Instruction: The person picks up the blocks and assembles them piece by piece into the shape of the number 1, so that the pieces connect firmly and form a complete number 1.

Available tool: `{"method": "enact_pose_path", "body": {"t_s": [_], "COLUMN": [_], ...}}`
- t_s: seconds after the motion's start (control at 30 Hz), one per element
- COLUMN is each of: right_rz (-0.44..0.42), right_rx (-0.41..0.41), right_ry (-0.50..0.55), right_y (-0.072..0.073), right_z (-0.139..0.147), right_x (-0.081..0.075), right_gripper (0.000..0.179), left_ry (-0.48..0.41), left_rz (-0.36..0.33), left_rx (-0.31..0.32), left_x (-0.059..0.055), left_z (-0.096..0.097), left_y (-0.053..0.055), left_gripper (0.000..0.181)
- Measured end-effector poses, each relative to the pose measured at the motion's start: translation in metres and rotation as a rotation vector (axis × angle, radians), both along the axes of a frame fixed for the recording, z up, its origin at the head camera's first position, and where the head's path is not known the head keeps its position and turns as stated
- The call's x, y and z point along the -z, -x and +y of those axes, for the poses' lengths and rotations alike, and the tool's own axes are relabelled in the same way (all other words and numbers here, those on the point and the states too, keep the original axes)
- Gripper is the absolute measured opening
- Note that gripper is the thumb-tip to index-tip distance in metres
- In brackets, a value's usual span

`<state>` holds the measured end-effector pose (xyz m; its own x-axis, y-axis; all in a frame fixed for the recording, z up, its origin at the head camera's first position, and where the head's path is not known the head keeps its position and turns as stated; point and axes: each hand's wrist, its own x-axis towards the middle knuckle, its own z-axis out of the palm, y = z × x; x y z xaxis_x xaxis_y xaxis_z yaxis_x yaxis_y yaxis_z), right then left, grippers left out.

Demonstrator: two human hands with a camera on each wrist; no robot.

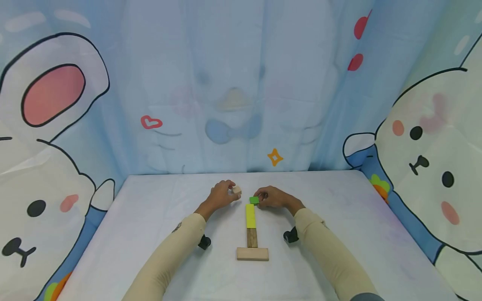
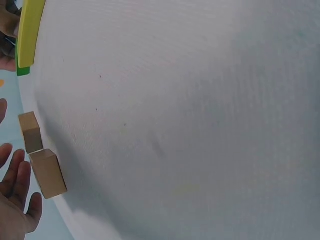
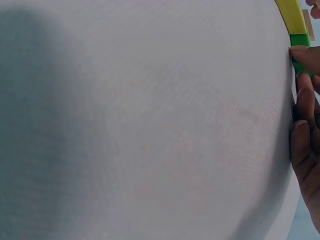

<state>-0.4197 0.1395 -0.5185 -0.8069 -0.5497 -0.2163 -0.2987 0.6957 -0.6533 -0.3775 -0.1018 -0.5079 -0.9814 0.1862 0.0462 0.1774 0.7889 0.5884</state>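
Note:
In the head view, my right hand (image 1: pixel 273 197) pinches a small green block (image 1: pixel 254 200) at the far end of a yellow block (image 1: pixel 250 216). The right wrist view shows its thumb (image 3: pixel 306 57) against the green block's side. Left of them, my left hand (image 1: pixel 221 195) is at a small plain wooden block (image 1: pixel 236 190). The left wrist view shows two plain wooden blocks, a smaller one (image 2: pixel 31 132) end to end with a larger one (image 2: pixel 48 174). There the left fingers (image 2: pixel 19 177) are loosely extended beside the blocks, not curled round them.
A brown wooden block (image 1: pixel 252 238) continues the line from the yellow block toward me. It meets a wide pale wooden block (image 1: pixel 252 254) lying crosswise. All lie on a white-covered table (image 1: pixel 150 209). A blue cartoon curtain (image 1: pixel 226 62) hangs behind the table.

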Motion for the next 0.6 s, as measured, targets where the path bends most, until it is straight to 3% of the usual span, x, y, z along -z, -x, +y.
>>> {"method": "enact_pose_path", "body": {"t_s": [0.43, 0.6], "right_rz": [0.017, 0.012], "right_rx": [-0.004, -0.006], "right_ry": [0.024, 0.021], "right_y": [0.0002, -0.0011], "right_z": [0.0026, 0.0018], "right_x": [0.002, 0.0026], "right_gripper": [0.037, 0.036], "left_ry": [0.045, 0.066], "left_rz": [0.025, 0.004], "left_rx": [-0.039, -0.075], "left_x": [-0.0022, -0.0014], "left_z": [0.0061, 0.0068], "left_y": [0.0022, 0.0033], "left_gripper": [0.049, 0.047]}}
